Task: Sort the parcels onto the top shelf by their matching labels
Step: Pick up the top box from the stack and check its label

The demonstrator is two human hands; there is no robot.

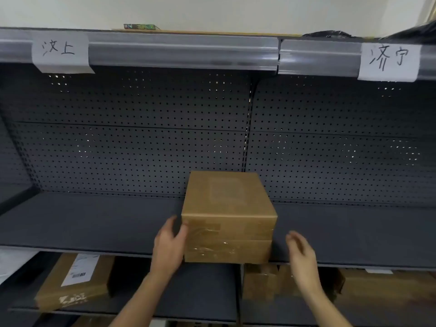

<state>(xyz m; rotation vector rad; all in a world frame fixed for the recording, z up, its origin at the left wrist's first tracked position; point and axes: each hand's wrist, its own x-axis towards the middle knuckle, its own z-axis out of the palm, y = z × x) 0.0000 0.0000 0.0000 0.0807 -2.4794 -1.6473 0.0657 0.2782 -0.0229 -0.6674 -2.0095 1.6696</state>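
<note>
Two bare forearms reach up from the bottom edge toward a dark grey shelf (pixel 94 223). On that shelf, at its front lip and roughly in the middle of the view, sits a brown cardboard parcel (pixel 227 215), its front face wrapped in clear tape and a faint rectangular patch showing on its top. It stands before the upright seam that splits the perforated back panel (pixel 132 142) into two bays. Left hand (pixel 168 241) lies flat against the parcel's left side, thumb on the front corner, fingers (pixel 170 224) extended along the side rather than curled; it touches the box without closing round it. Right hand (pixel 300 250) hovers near the parcel's right side, apart from it, blurred, its fingers spread and holding nothing. Overhead runs the front rail of the top shelf (pixel 184 51), carrying two handwritten paper labels: 汶上 label (pixel 60 51) at the left and 济宁 label (pixel 389 60) at the right. Something black and crumpled (pixel 330 33) lies on the top shelf near the right label. Below the parcel's shelf, a lower shelf holds a cardboard box with a white shipping slip (pixel 73 279) at the left and further brown boxes (pixel 266 284) at the right.
</note>
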